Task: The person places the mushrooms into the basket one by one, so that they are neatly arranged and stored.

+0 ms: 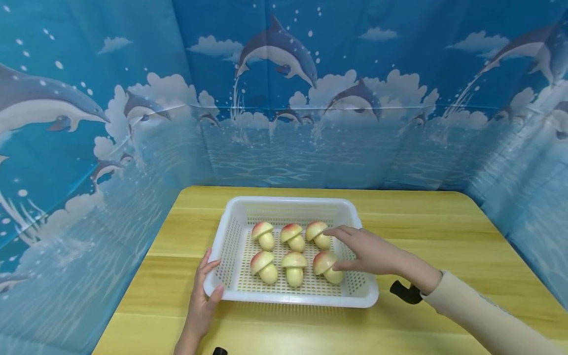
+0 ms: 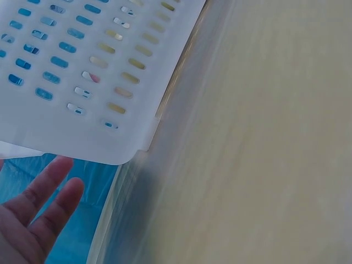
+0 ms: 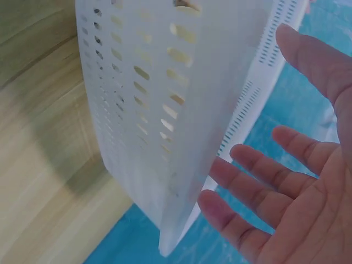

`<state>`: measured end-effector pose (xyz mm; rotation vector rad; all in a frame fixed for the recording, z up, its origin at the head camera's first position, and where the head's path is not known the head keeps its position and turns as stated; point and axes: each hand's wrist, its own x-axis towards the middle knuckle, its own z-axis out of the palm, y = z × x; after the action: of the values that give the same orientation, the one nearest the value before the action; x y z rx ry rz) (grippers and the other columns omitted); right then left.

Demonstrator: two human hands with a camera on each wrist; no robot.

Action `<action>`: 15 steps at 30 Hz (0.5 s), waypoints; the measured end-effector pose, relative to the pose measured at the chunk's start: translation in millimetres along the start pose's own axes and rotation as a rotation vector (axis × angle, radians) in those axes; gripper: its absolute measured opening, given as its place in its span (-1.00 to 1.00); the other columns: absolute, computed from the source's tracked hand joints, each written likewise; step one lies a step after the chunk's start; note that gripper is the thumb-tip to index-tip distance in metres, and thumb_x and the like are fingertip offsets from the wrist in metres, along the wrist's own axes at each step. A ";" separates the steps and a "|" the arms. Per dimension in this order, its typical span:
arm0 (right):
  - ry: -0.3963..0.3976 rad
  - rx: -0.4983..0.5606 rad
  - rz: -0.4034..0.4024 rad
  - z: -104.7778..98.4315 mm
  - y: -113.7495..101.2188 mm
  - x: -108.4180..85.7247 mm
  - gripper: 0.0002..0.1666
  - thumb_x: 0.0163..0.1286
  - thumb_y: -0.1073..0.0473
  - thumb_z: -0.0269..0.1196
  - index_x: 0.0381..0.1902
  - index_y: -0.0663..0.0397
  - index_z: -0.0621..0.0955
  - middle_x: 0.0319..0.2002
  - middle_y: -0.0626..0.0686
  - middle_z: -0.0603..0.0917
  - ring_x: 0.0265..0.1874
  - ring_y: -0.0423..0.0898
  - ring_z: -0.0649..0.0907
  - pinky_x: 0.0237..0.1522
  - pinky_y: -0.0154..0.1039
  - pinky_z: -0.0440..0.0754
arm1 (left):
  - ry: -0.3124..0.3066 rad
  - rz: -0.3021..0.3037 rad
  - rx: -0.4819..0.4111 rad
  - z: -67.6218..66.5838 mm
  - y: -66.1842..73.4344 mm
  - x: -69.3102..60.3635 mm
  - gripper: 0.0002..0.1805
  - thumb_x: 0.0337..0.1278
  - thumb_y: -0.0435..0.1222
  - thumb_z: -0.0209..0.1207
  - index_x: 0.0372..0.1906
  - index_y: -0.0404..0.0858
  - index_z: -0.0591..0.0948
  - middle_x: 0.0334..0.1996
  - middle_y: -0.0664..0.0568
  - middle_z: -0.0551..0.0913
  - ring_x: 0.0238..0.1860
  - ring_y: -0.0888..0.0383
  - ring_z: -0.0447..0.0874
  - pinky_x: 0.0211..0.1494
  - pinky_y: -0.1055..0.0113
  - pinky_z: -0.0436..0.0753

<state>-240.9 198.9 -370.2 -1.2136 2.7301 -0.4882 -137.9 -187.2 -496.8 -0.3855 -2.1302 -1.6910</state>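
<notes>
A white perforated plastic basket (image 1: 290, 299) holds several glossy mushroom-shaped pieces in two rows, pale yellow with reddish tinges on most caps. My left hand (image 1: 201, 296) is at the basket's front left corner, fingers along the left side and thumb by the corner. In the left wrist view, two of its fingers (image 2: 61, 206) look straight beside the basket wall. Over the basket's right side, my right hand (image 1: 372, 250) is spread with nothing in its grasp. Its fingertips overlap the back right mushroom (image 1: 317, 233) and the thumb reaches the front right mushroom (image 1: 327, 266); contact cannot be told.
The basket stands on a yellow wood-grain table (image 1: 426, 222). A blue dolphin-print curtain (image 1: 284, 148) hangs behind and along both sides. A black curved piece (image 1: 406, 292) shows beneath my right wrist, and a small black tip (image 1: 219, 351) at the bottom edge.
</notes>
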 end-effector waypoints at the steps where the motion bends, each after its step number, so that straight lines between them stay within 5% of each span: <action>1: 0.016 0.010 -0.001 0.2 -0.6 -1.2 -0.14 0.20 -0.19 0.30 0.36 0.04 0.32 0.22 0.06 0.44 0.12 0.04 0.49 0.08 0.10 0.42 | 0.006 0.000 0.001 -0.9 0.3 -0.8 -0.44 0.12 -0.48 -0.02 0.29 -0.29 0.30 0.49 -0.04 -0.08 0.41 0.10 0.04 0.21 0.37 0.34; 15: 0.280 -0.003 -0.075 17.9 -7.2 -20.8 -0.40 0.20 -0.07 0.34 0.17 -0.05 0.50 0.07 -0.10 0.55 0.04 -0.09 0.54 -0.02 -0.05 0.53 | 0.029 0.013 0.000 -13.1 4.2 -5.4 -0.43 0.10 -0.50 -0.02 0.29 -0.32 0.30 0.48 -0.11 -0.08 0.39 0.12 0.07 0.19 0.39 0.35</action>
<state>-217.7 205.4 -385.2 -1.3449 2.9209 -0.7128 -129.5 -198.8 -493.1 -0.3723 -2.1030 -1.6787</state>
